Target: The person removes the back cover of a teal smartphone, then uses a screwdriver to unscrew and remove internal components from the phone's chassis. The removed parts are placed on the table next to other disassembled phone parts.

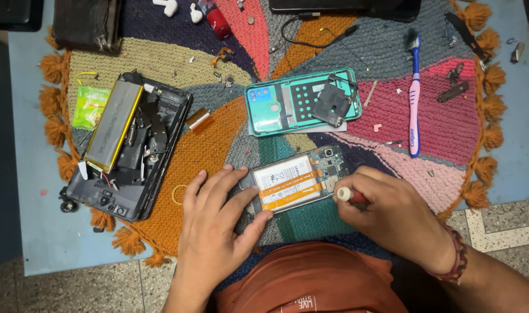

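Observation:
An opened phone with a white and orange battery lies on a colourful woven mat near me. My left hand rests on its left end, fingers and thumb pinching the frame. My right hand grips a small screwdriver with a red and white handle, its tip against the phone's right edge. A teal back cover with a black part on it lies just beyond the phone.
A dismantled black tablet with a long silver battery sits at the left, a green packet beside it. A pink and blue toothbrush lies at the right. White earbuds, small screws and metal bits scatter the mat.

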